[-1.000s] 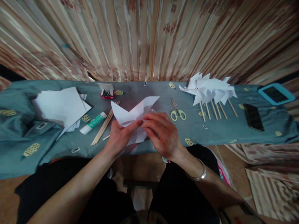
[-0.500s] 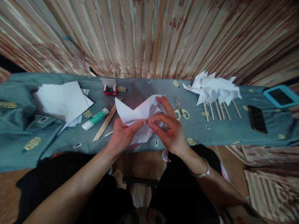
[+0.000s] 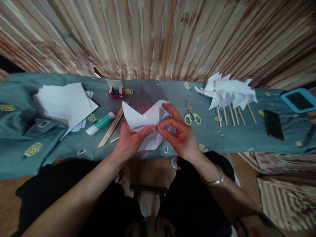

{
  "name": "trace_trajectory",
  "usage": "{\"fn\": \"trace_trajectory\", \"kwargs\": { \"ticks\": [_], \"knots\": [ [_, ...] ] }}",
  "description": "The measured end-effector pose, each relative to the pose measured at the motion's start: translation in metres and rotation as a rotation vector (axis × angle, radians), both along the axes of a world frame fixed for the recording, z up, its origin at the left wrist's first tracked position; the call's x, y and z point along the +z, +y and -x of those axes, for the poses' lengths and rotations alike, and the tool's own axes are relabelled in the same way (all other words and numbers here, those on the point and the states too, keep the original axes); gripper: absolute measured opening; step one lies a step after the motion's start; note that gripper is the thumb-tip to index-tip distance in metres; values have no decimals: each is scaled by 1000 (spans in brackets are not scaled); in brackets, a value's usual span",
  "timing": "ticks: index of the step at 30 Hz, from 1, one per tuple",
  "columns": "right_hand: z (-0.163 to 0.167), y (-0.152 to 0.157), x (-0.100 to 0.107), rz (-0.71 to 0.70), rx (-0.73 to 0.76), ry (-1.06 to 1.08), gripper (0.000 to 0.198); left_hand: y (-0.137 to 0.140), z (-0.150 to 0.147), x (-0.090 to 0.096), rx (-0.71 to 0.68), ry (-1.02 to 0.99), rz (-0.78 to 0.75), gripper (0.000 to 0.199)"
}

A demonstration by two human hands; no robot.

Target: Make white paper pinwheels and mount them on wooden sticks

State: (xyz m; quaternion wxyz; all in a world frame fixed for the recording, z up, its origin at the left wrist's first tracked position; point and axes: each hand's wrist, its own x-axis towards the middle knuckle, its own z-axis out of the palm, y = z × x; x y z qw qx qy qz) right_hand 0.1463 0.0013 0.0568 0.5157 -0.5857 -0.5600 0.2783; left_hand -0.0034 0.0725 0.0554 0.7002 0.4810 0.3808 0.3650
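Note:
A white paper pinwheel [image 3: 141, 122], its corners folded in toward the middle, is held up over the cloth-covered table. My left hand [image 3: 130, 141] grips it from the left, with the thumb pressed on the folded centre. From the right, my right hand [image 3: 182, 134] pinches thumb and forefinger at that same centre, its other fingers bent around the paper's edge. Whatever small thing sits between the fingertips is too small to make out. Left of the pinwheel lie several wooden sticks [image 3: 113, 126], and green-handled scissors [image 3: 191, 118] lie to its right.
A glue stick [image 3: 100, 123] and stacked white paper sheets [image 3: 66, 103] lie at the left. An open red box [image 3: 116, 92] of small dark metal pieces stands behind. Several pinwheels on sticks [image 3: 230, 90], a phone [image 3: 273, 125] and a blue-framed device [image 3: 300, 100] are at the right.
Both hands stay at the pinwheel's centre with almost the same grip. The view has shifted slightly; nothing on the table has visibly moved.

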Motion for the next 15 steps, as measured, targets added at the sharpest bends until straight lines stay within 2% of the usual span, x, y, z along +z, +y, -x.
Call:
{"fn": "trace_trajectory", "kwargs": {
  "ticks": [9, 15],
  "knots": [
    [-1, 2, -5, 96, 31, 218, 13, -2, 1, 0, 36, 56, -21, 32],
    [-2, 3, -8, 129, 40, 309, 7, -2, 1, 1, 40, 39, -33, 32]
  ]
}}
